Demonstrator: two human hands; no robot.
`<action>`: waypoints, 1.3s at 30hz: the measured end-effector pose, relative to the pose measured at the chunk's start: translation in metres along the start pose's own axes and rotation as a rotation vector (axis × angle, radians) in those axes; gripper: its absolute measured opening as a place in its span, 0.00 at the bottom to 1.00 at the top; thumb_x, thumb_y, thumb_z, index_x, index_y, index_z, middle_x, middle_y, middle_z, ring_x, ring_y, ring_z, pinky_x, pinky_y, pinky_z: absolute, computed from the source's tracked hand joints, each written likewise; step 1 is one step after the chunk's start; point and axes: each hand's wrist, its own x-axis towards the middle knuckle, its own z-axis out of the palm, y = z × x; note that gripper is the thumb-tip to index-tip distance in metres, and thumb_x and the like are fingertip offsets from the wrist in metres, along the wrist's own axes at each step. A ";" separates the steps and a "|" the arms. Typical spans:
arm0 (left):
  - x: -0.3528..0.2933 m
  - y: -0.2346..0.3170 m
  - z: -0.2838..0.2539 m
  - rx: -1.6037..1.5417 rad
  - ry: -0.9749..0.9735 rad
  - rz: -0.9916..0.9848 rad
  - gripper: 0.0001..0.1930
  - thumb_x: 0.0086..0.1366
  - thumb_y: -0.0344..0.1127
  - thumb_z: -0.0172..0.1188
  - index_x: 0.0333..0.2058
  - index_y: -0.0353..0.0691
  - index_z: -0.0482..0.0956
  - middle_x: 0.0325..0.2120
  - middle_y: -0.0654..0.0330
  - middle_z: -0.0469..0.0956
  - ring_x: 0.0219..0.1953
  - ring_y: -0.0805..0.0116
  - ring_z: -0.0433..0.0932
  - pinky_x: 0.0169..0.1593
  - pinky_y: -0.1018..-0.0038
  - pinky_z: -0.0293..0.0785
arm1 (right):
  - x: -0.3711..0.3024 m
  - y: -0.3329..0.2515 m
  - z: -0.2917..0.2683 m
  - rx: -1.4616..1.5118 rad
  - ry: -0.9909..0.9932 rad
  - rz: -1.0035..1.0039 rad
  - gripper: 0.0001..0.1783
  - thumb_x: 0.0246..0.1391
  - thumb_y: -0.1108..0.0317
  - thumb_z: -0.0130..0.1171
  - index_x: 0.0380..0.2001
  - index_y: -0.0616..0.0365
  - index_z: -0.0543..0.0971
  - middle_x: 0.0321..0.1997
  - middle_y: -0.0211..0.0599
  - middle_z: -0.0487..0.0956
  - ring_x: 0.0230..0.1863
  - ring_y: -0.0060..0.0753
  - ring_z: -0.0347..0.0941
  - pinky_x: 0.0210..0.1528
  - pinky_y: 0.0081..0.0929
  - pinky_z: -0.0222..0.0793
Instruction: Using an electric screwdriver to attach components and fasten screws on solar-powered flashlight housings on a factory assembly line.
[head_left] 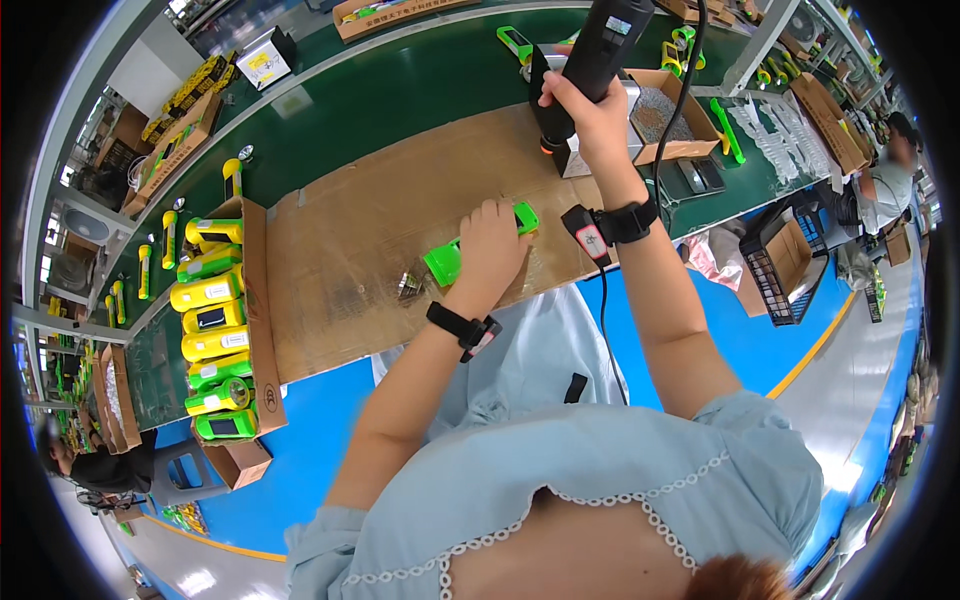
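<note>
Head view: my left hand [492, 250] grasps a green flashlight [442, 264] on cardboard [345, 240]; my right hand [600, 118] grips a black power tool [606, 45].

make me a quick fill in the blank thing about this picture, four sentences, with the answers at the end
1. The left hand is on a flashlight whose body is coloured ____.
2. The right hand grips a handheld tool whose body is coloured ____.
3. The open box with a row of yellow and green flashlights stands on the person's ____ side.
4. The floor just beside the workbench is coloured ____.

Missing words: green; black; left; blue.
</note>
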 end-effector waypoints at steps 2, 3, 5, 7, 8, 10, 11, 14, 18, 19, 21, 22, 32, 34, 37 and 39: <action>0.006 0.000 0.010 0.019 -0.021 0.000 0.25 0.48 0.44 0.67 0.42 0.37 0.74 0.35 0.53 0.72 0.40 0.54 0.73 0.43 0.62 0.68 | -0.009 0.005 0.002 0.077 0.011 -0.003 0.25 0.46 0.75 0.63 0.49 0.62 0.69 0.26 0.34 0.77 0.25 0.24 0.75 0.31 0.23 0.72; 0.008 -0.002 0.013 0.036 -0.047 -0.004 0.25 0.47 0.45 0.68 0.42 0.38 0.74 0.34 0.54 0.72 0.39 0.55 0.73 0.43 0.63 0.69 | -0.016 0.009 0.002 0.096 0.005 0.007 0.25 0.46 0.78 0.62 0.47 0.60 0.65 0.26 0.36 0.77 0.24 0.25 0.75 0.31 0.25 0.72; 0.004 -0.009 0.013 -0.008 0.013 -0.003 0.24 0.47 0.46 0.68 0.41 0.38 0.75 0.34 0.54 0.72 0.38 0.55 0.73 0.42 0.62 0.69 | -0.029 0.010 0.004 0.065 -0.051 0.044 0.26 0.45 0.80 0.61 0.46 0.59 0.62 0.27 0.37 0.76 0.26 0.26 0.75 0.30 0.26 0.72; 0.002 -0.009 0.012 -0.094 0.025 0.075 0.23 0.47 0.46 0.67 0.40 0.38 0.76 0.33 0.55 0.73 0.38 0.54 0.73 0.42 0.62 0.69 | -0.043 0.012 0.008 0.130 -0.014 -0.019 0.28 0.45 0.81 0.60 0.49 0.58 0.61 0.27 0.36 0.76 0.27 0.26 0.74 0.29 0.26 0.72; 0.001 -0.009 0.010 -0.102 0.019 0.072 0.23 0.47 0.46 0.67 0.40 0.38 0.76 0.33 0.55 0.73 0.38 0.54 0.73 0.42 0.62 0.69 | -0.049 0.017 0.007 0.108 -0.019 -0.054 0.29 0.45 0.81 0.60 0.50 0.58 0.61 0.27 0.36 0.75 0.27 0.26 0.74 0.29 0.25 0.71; -0.001 -0.007 0.007 -0.146 0.006 0.116 0.22 0.48 0.46 0.66 0.39 0.39 0.76 0.33 0.54 0.73 0.37 0.54 0.74 0.41 0.62 0.69 | -0.059 0.021 0.005 0.117 -0.027 -0.062 0.31 0.44 0.82 0.58 0.53 0.58 0.60 0.27 0.35 0.75 0.26 0.25 0.73 0.27 0.23 0.70; -0.002 -0.007 0.006 -0.150 0.002 0.111 0.22 0.48 0.46 0.66 0.39 0.39 0.76 0.33 0.54 0.73 0.37 0.54 0.74 0.41 0.62 0.69 | -0.061 0.021 0.007 0.115 -0.028 -0.055 0.31 0.44 0.82 0.58 0.53 0.58 0.60 0.27 0.35 0.75 0.26 0.25 0.73 0.27 0.23 0.70; -0.003 -0.004 0.003 -0.139 0.017 0.099 0.21 0.48 0.45 0.66 0.37 0.39 0.76 0.32 0.54 0.73 0.37 0.53 0.74 0.41 0.61 0.69 | -0.067 0.023 0.009 0.048 -0.011 -0.014 0.32 0.45 0.81 0.53 0.55 0.62 0.56 0.25 0.37 0.73 0.23 0.28 0.72 0.29 0.27 0.71; -0.002 -0.004 0.005 -0.164 0.024 0.074 0.20 0.48 0.45 0.66 0.37 0.40 0.76 0.32 0.55 0.74 0.38 0.54 0.74 0.40 0.61 0.69 | -0.070 0.028 0.010 0.062 -0.001 -0.029 0.31 0.44 0.82 0.59 0.51 0.57 0.58 0.27 0.34 0.75 0.25 0.24 0.72 0.27 0.23 0.70; -0.003 -0.005 0.005 -0.192 0.040 0.063 0.20 0.48 0.44 0.66 0.37 0.40 0.75 0.32 0.55 0.74 0.38 0.54 0.74 0.40 0.61 0.69 | -0.069 0.028 0.011 0.059 0.008 -0.022 0.31 0.44 0.83 0.59 0.50 0.56 0.58 0.27 0.34 0.75 0.25 0.24 0.72 0.27 0.23 0.70; -0.003 -0.004 0.005 -0.196 0.041 0.063 0.20 0.48 0.44 0.66 0.38 0.40 0.75 0.32 0.55 0.74 0.37 0.54 0.74 0.40 0.62 0.69 | -0.067 0.032 0.009 0.036 0.012 -0.031 0.31 0.44 0.83 0.59 0.50 0.56 0.57 0.27 0.34 0.75 0.25 0.24 0.72 0.27 0.22 0.70; -0.003 -0.003 0.005 -0.199 0.042 0.063 0.20 0.48 0.44 0.66 0.38 0.40 0.75 0.32 0.56 0.74 0.37 0.54 0.74 0.41 0.62 0.69 | -0.067 0.034 0.009 0.014 0.015 -0.041 0.31 0.44 0.83 0.58 0.50 0.56 0.56 0.27 0.34 0.74 0.25 0.23 0.72 0.27 0.22 0.70; -0.004 -0.002 0.009 -0.149 0.112 0.053 0.20 0.46 0.44 0.67 0.36 0.40 0.76 0.32 0.56 0.74 0.38 0.55 0.73 0.41 0.63 0.67 | -0.067 0.050 0.018 -0.037 0.034 0.081 0.28 0.42 0.80 0.62 0.48 0.58 0.63 0.27 0.29 0.73 0.27 0.18 0.70 0.28 0.20 0.69; -0.003 -0.001 0.006 -0.138 0.094 0.032 0.20 0.45 0.45 0.67 0.35 0.40 0.77 0.33 0.56 0.73 0.39 0.56 0.73 0.42 0.63 0.66 | -0.070 0.045 0.021 -0.053 0.010 0.092 0.28 0.42 0.80 0.62 0.48 0.58 0.64 0.28 0.28 0.72 0.28 0.18 0.70 0.29 0.19 0.69; -0.003 -0.002 0.006 -0.128 0.102 0.020 0.20 0.44 0.45 0.68 0.34 0.40 0.78 0.34 0.56 0.73 0.39 0.57 0.72 0.42 0.63 0.66 | -0.068 0.048 0.021 -0.024 0.015 0.109 0.28 0.43 0.79 0.62 0.49 0.58 0.64 0.29 0.28 0.72 0.28 0.18 0.70 0.29 0.19 0.69; -0.002 -0.002 0.006 -0.132 0.095 0.025 0.20 0.44 0.45 0.68 0.34 0.40 0.79 0.34 0.56 0.73 0.39 0.57 0.72 0.43 0.63 0.66 | -0.069 0.052 0.023 -0.025 0.031 0.077 0.29 0.43 0.79 0.62 0.49 0.58 0.64 0.30 0.28 0.72 0.28 0.18 0.70 0.29 0.19 0.69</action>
